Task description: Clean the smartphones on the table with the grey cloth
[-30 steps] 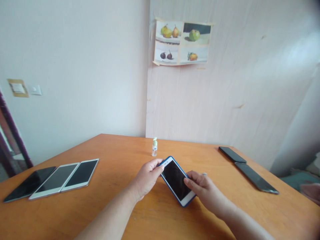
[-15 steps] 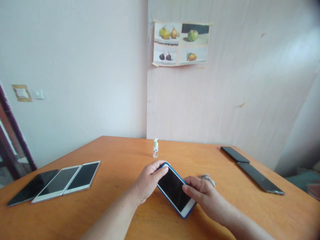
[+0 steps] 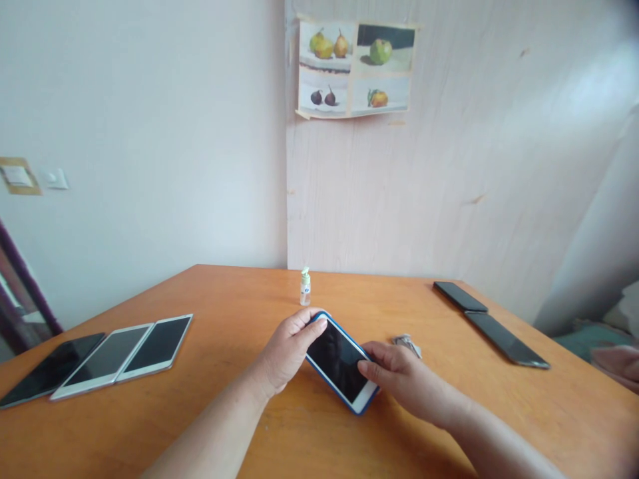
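In the head view, a white-framed phone (image 3: 339, 359) in a blue case (image 3: 358, 412) is held tilted above an orange-brown wooden table (image 3: 299, 439). Its upper corner is pinched by the left hand (image 3: 287, 342), thumb on the front. Its lower right edge is gripped by the right hand (image 3: 407, 376), thumb over the dark glass, fingers tucked behind.

As far as can be judged, the handling of this phone is under way: the case is on, and the phone is not set down. Five other devices are already laid flat. To the left, a black slab (image 3: 52, 369), a white-framed tablet (image 3: 104, 359) and a second white-framed device (image 3: 157, 346) are lined up side by side; to the right, a small dark device (image 3: 460, 296) and a longer dark device (image 3: 506, 338) are placed end to end. How much is left cannot be told.

All the slabs are thin, glossy rectangles. Beyond the right hand, a crumpled grey, soft-looking wad (image 3: 408, 344) is seen; farther back, a clear pump bottle (image 3: 305, 291) with a pale green top is stood upright. A fruit print (image 3: 356, 70) is taped to the smooth, pale wall (image 3: 429, 186).
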`<state>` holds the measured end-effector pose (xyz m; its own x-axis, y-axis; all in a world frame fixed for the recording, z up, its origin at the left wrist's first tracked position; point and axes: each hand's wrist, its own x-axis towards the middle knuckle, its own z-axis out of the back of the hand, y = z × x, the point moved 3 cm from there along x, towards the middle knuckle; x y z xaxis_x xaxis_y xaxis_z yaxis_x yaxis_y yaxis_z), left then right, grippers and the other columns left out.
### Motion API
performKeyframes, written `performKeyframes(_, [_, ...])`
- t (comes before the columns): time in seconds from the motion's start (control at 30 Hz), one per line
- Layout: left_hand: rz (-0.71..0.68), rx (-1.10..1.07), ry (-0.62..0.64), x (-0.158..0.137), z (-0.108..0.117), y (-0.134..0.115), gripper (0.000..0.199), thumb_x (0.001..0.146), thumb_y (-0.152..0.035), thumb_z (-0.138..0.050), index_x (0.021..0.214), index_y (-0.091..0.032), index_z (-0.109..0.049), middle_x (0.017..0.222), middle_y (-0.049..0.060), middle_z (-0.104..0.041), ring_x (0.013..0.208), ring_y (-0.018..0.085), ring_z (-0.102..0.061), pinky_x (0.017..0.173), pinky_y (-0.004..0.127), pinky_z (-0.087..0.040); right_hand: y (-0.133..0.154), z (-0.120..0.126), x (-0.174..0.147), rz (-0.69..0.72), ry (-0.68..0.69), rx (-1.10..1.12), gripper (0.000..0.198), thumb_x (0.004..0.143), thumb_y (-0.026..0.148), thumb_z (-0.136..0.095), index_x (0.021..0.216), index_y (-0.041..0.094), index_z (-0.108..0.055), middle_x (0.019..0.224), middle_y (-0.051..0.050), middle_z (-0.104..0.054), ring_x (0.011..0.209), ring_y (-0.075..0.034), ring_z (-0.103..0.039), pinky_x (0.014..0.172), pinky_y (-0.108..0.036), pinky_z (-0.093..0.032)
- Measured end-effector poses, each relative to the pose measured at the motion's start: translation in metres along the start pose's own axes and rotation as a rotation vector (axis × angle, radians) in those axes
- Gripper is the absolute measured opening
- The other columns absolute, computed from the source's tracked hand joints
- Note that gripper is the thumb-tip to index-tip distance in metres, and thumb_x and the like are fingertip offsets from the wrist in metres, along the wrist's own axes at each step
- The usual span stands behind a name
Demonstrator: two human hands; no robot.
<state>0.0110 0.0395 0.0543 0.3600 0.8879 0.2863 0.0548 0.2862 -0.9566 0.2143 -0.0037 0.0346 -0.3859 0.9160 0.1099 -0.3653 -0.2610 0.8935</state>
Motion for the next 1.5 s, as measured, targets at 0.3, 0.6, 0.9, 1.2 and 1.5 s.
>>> performKeyframes(0.3, [0.030, -0.074, -0.061, 0.003, 0.003, 0.003, 0.034, 0.088, -0.046, -0.062, 0.104, -0.017, -0.063, 0.089, 0.001, -0.063, 0.082, 0.015, -0.055, 0.076, 0.025, -0.043, 0.007, -0.001, 0.000, 0.002, -0.022, 0.199, 0.033, 0.085, 0.050, -0.060, 0.083, 0.018, -0.070, 0.070, 0.000, -0.060, 0.063, -0.013, -0.048, 0.058, -0.025, -0.036])
performKeyframes(0.6, [0.347, -0.214, 0.202, -0.006, -0.025, 0.024, 0.043, 0.089, -0.054, -0.054, 0.101, -0.014, -0.060, 0.089, 0.011, -0.070, 0.078, 0.020, -0.067, 0.071, 0.031, -0.049, -0.007, 0.008, 0.008, -0.025, -0.338, 0.508, 0.039, 0.083, 0.055, -0.063, 0.088, 0.017, -0.068, 0.077, -0.004, -0.062, 0.065, -0.013, -0.048, 0.056, -0.024, -0.037])
performKeyframes(0.9, [0.312, -0.072, 0.218, -0.011, -0.037, 0.018, 0.028, 0.086, -0.039, -0.059, 0.099, -0.014, -0.059, 0.093, 0.010, -0.070, 0.078, 0.018, -0.067, 0.071, 0.031, -0.050, -0.007, 0.000, 0.008, -0.045, -0.356, 0.488, 0.041, 0.082, 0.058, -0.063, 0.088, 0.018, -0.064, 0.078, -0.003, -0.062, 0.068, -0.014, -0.052, 0.059, -0.024, -0.041])
performKeyframes(1.2, [0.231, 0.094, 0.177, -0.011, -0.032, 0.026, 0.013, 0.084, -0.027, -0.054, 0.090, -0.016, -0.058, 0.074, 0.004, -0.068, 0.063, 0.015, -0.064, 0.058, 0.024, -0.046, -0.011, -0.004, 0.008, -0.073, -0.257, 0.477, 0.034, 0.084, 0.050, -0.064, 0.090, 0.017, -0.062, 0.072, -0.001, -0.062, 0.062, -0.012, -0.052, 0.052, -0.023, -0.037])
performKeyframes(1.5, [0.190, 0.232, 0.150, -0.010, -0.033, 0.029, 0.011, 0.085, -0.022, -0.046, 0.089, -0.019, -0.056, 0.076, 0.002, -0.065, 0.068, 0.017, -0.064, 0.061, 0.026, -0.045, -0.014, -0.003, 0.011, -0.072, -0.254, 0.480, 0.033, 0.083, 0.050, -0.065, 0.094, 0.019, -0.063, 0.076, 0.000, -0.063, 0.066, -0.013, -0.053, 0.053, -0.022, -0.040])
